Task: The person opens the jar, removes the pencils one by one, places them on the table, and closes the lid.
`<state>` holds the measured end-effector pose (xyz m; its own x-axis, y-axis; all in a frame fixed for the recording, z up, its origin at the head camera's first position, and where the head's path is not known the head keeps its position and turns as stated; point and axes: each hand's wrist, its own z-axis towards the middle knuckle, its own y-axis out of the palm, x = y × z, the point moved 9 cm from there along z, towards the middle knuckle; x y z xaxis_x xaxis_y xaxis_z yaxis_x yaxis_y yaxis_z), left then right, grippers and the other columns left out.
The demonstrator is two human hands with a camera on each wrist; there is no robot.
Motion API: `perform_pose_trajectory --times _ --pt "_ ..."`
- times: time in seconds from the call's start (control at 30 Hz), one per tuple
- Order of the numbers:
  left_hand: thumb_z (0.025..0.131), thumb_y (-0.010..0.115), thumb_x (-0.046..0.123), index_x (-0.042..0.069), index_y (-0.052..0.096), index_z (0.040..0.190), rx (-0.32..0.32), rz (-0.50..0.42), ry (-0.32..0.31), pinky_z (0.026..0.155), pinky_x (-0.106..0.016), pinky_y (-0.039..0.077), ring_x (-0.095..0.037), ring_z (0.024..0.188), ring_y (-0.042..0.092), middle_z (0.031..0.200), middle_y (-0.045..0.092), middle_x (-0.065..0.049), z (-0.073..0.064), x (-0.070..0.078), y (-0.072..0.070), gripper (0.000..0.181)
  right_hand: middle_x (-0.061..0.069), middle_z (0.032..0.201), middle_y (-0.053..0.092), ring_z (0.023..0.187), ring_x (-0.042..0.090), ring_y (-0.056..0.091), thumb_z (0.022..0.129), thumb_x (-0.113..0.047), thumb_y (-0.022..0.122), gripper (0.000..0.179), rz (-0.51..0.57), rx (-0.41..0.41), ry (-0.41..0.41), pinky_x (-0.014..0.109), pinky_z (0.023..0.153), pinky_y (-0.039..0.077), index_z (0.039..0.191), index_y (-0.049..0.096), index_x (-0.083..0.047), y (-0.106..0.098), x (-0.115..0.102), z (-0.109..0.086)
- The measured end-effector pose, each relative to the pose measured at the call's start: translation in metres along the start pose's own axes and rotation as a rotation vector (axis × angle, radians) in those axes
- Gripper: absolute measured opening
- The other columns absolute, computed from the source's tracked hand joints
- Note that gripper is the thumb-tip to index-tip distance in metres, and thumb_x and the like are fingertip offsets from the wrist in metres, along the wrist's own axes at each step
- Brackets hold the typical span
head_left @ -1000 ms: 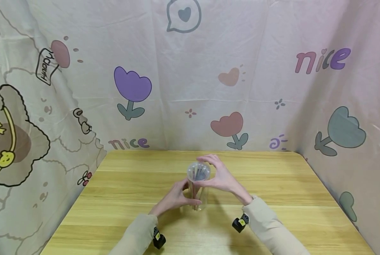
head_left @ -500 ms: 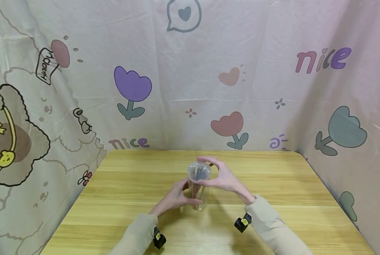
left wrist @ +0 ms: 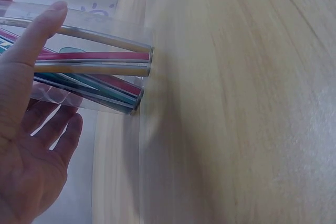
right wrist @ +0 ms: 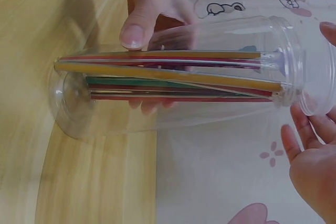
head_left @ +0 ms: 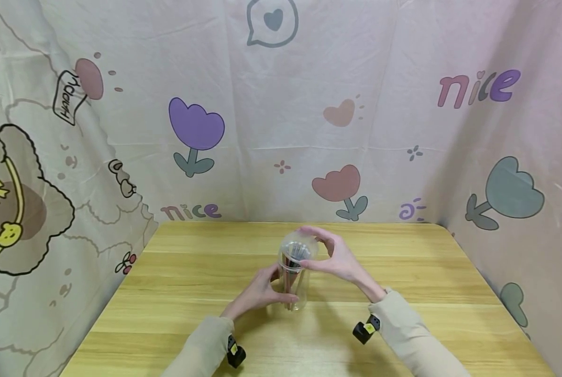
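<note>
A clear plastic jar stands upright on the table, with several slim coloured sticks inside, yellow, red and green, their upper ends clear. My left hand grips the jar low on its left side, thumb in front and fingers behind, as the left wrist view also shows. At the top, my right hand holds a clear round lid between thumb and fingers. In the right wrist view the lid sits tilted just off the jar's rim, close to it at one edge; whether they touch, I cannot tell.
The wooden table reaches back to a printed cloth hung behind it and along both sides. Small black cameras are strapped at both sleeves.
My right hand has moved slightly up and to the right, lifting the lid from the jar's mouth. The left hand and the jar have stayed in place.
</note>
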<state>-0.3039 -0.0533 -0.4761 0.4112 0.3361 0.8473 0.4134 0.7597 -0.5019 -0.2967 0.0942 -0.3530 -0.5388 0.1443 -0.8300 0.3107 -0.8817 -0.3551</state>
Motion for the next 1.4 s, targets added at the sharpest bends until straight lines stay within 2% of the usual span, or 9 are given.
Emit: perform_pose_trajectory --times 0.1,0.23,0.47,0.7,1.0,1.1,1.27,1.33,1.4 --pt "0.074 0.09 0.032 0.016 0.048 0.145 -0.002 0.001 -0.005 0.115 -0.049 0.047 -0.03 0.134 0.058 0.145 0.059 -0.009 0.0 0.0 0.0 0.084 0.025 0.142 0.057 0.128 0.006 0.055 0.078 0.004 0.08 0.07 0.077 0.017 -0.04 0.019 0.11 0.044 0.141 0.051 0.003 -0.006 -0.005 -0.001" --pt "0.075 0.089 0.031 0.016 0.048 0.145 -0.003 -0.001 -0.007 0.115 -0.05 0.047 -0.03 0.134 0.057 0.145 0.059 -0.01 0.0 0.0 0.0 0.083 0.03 0.141 0.055 0.128 0.005 0.055 0.077 0.009 0.078 0.071 0.127 0.031 -0.085 0.017 0.107 0.045 0.142 0.048 0.006 -0.015 -0.01 -0.004" --pt "0.074 0.089 0.034 0.016 0.049 0.145 0.001 0.006 -0.01 0.115 -0.052 0.046 -0.031 0.134 0.057 0.145 0.059 -0.01 0.001 -0.001 0.001 0.083 0.033 0.144 0.05 0.13 0.003 0.054 0.078 0.011 0.077 0.074 0.151 0.038 -0.077 0.013 0.11 0.043 0.143 0.044 0.011 -0.029 -0.008 -0.017" --pt "0.074 0.09 0.033 0.016 0.049 0.145 0.005 0.011 -0.014 0.115 -0.052 0.046 -0.032 0.134 0.057 0.145 0.059 -0.01 0.001 0.0 0.0 0.083 0.008 0.138 0.057 0.125 0.005 0.055 0.075 0.014 0.077 0.071 0.154 0.043 -0.09 0.012 0.108 0.046 0.139 0.046 0.015 -0.038 0.0 -0.029" --pt "0.074 0.09 0.03 0.013 0.051 0.142 0.006 -0.002 -0.026 0.114 -0.054 0.047 -0.035 0.132 0.058 0.143 0.06 -0.014 0.0 -0.001 0.001 0.08 -0.008 0.138 0.055 0.131 0.002 0.053 0.077 0.014 0.075 0.07 0.203 0.004 -0.065 0.013 0.117 0.038 0.138 0.042 0.02 -0.033 0.022 -0.047" --pt "0.074 0.09 0.028 0.012 0.052 0.14 0.01 -0.002 -0.027 0.114 -0.054 0.047 -0.036 0.132 0.058 0.142 0.061 -0.015 0.0 -0.002 0.001 0.078 0.0 0.14 0.054 0.132 0.003 0.052 0.077 0.014 0.075 0.07 0.205 -0.008 -0.047 0.013 0.117 0.038 0.139 0.042 0.019 -0.029 0.032 -0.055" --pt "0.074 0.09 0.029 0.012 0.052 0.14 0.008 0.002 -0.032 0.114 -0.054 0.047 -0.036 0.132 0.058 0.142 0.06 -0.015 0.0 -0.003 0.001 0.078 0.035 0.141 0.044 0.132 0.003 0.052 0.077 0.012 0.074 0.071 0.199 -0.025 -0.005 0.012 0.115 0.04 0.14 0.041 0.019 -0.023 0.05 -0.07" --pt "0.074 0.09 0.03 0.012 0.051 0.141 0.007 0.001 -0.032 0.114 -0.054 0.047 -0.036 0.132 0.058 0.143 0.06 -0.014 0.0 -0.002 0.0 0.08 0.041 0.142 0.04 0.131 0.001 0.052 0.077 0.011 0.075 0.072 0.189 -0.033 0.021 0.011 0.114 0.04 0.14 0.041 0.018 -0.021 0.058 -0.075" --pt "0.074 0.09 0.031 0.013 0.051 0.142 0.006 0.003 -0.034 0.114 -0.053 0.047 -0.035 0.133 0.058 0.144 0.059 -0.013 0.0 -0.002 0.0 0.081 0.041 0.142 0.04 0.13 -0.001 0.052 0.078 0.009 0.077 0.072 0.163 -0.042 0.044 0.01 0.114 0.039 0.14 0.042 0.017 -0.018 0.067 -0.081"
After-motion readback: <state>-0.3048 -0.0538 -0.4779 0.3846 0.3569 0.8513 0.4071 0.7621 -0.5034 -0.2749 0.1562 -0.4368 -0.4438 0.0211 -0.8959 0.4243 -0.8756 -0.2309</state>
